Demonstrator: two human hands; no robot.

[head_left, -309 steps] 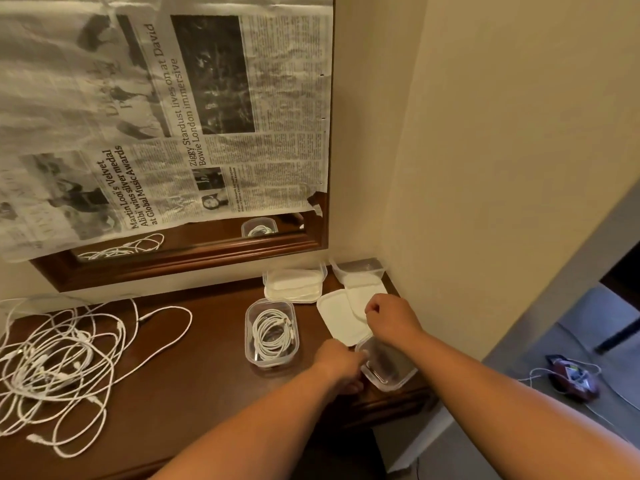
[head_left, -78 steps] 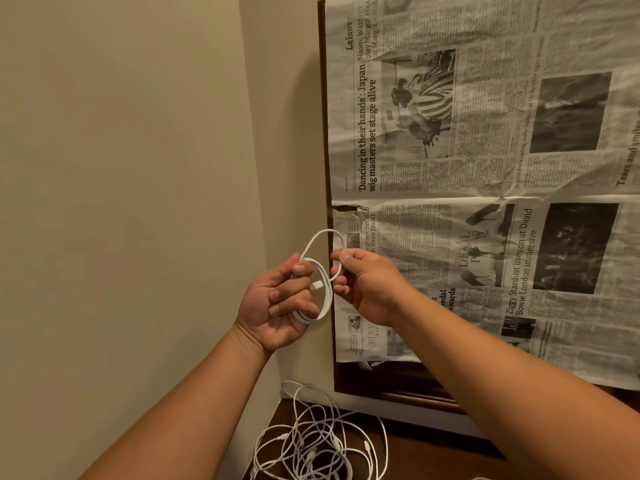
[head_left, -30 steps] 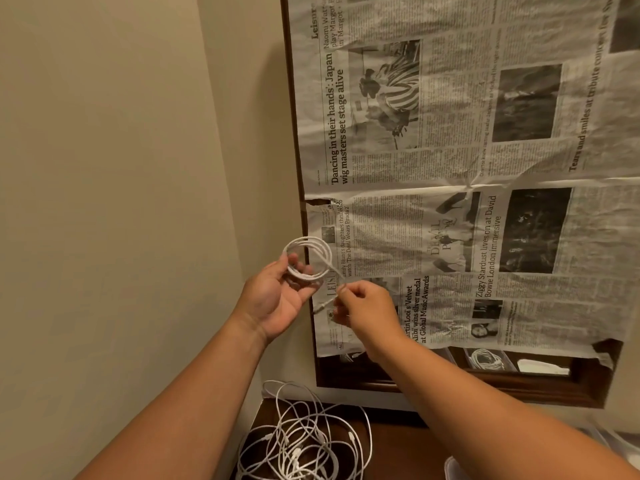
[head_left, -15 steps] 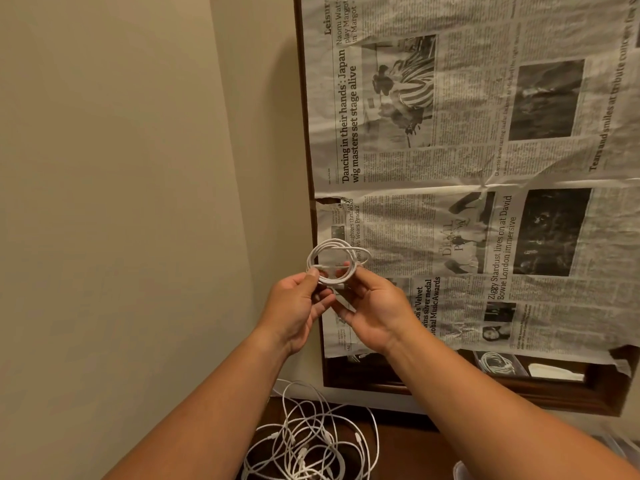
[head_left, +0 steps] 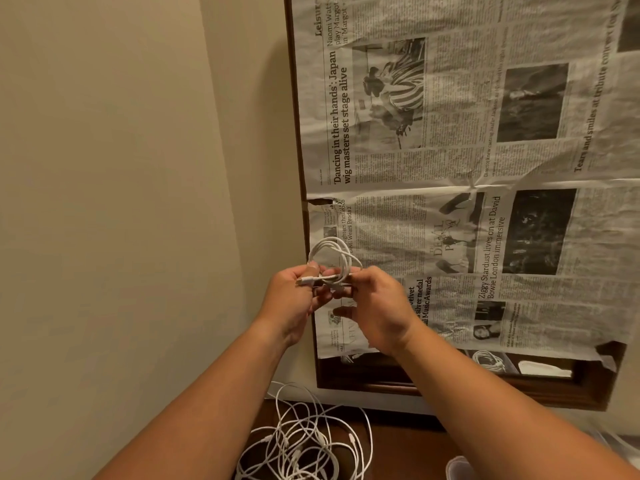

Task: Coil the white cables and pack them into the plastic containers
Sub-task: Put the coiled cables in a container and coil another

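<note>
At 6 o'clock, nearest, the loose cables (head_left: pixel 304 441) lie tangled. To finish well, the plug end (head_left: pixel 306 280) wants tucking snugly round the loops, lest the coil spring open. The left hand (head_left: pixel 291 303) pinches the coiled cable (head_left: pixel 334 258) at its 8 o'clock, the right hand (head_left: pixel 377 306) at 4, close together.

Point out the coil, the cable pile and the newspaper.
coil (head_left: pixel 331 278): head view, on the bunched strands below the loop.
cable pile (head_left: pixel 299 446): head view, middle of the tangle.
newspaper (head_left: pixel 450 161): head view, a text column of the upper sheet.
</note>
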